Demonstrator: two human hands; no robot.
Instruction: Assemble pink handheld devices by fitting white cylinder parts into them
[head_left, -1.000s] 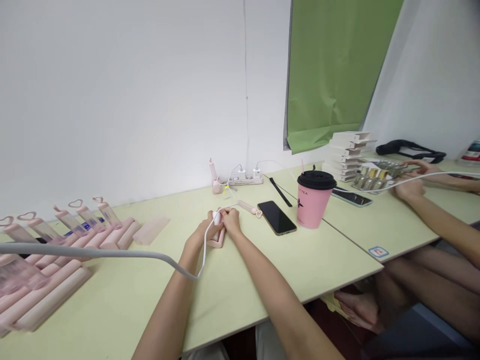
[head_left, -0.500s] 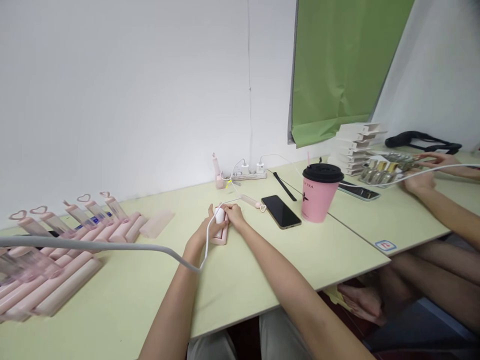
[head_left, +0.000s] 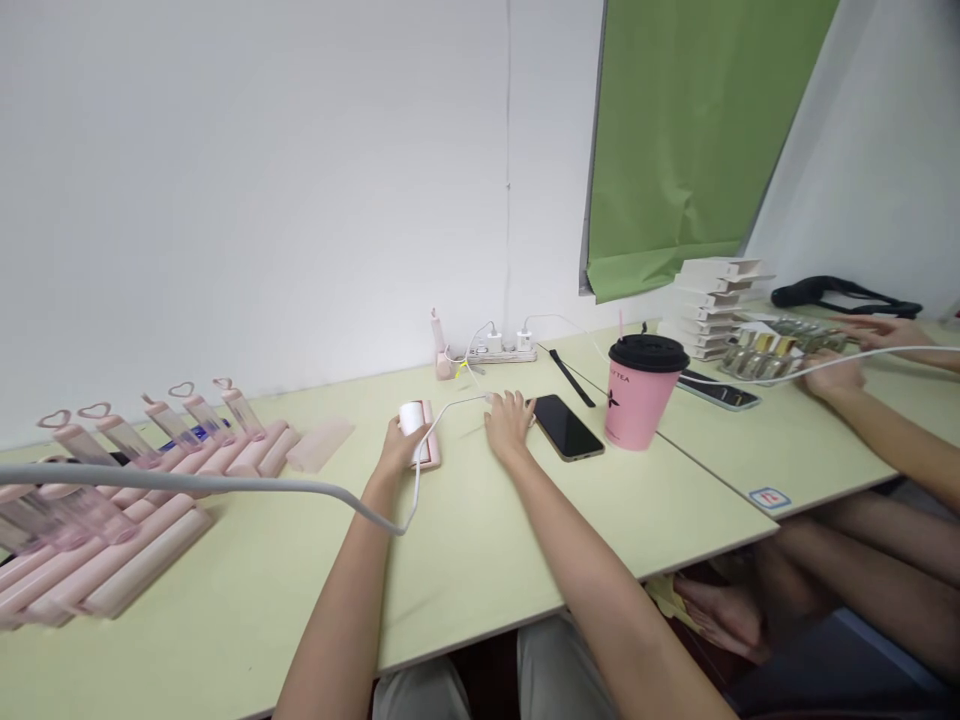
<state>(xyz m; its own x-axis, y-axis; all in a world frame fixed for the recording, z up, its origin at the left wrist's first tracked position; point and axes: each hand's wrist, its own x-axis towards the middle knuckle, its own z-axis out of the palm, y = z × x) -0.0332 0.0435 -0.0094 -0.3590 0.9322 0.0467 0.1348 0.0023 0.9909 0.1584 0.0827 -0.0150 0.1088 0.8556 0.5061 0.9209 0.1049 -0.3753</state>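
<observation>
My left hand [head_left: 401, 445] is closed around a white cylinder [head_left: 412, 417], its thumb across the near end. The cylinder lies against a pink rectangular case [head_left: 430, 455] on the table; how the two join is hidden. My right hand [head_left: 508, 425] is palm down to the right, fingers stretched forward over a clear tube with a pink heart-shaped loop. Most of that tube is hidden under the fingers, and no firm grip shows. A white cable [head_left: 415, 490] crosses in front of my left hand.
Pink cylinders [head_left: 142, 555] and clear heart-loop tubes [head_left: 244, 412] stand in rows at left. A black phone [head_left: 568, 428] and pink cup [head_left: 641, 400] are to the right. A power strip [head_left: 510, 356] sits by the wall. A co-worker's hand [head_left: 832, 375] handles glass bottles [head_left: 757, 358].
My right hand has left the white cylinder and pink case and moved right onto the clear heart-loop tube. My left hand stays on the cylinder, shifted slightly left.
</observation>
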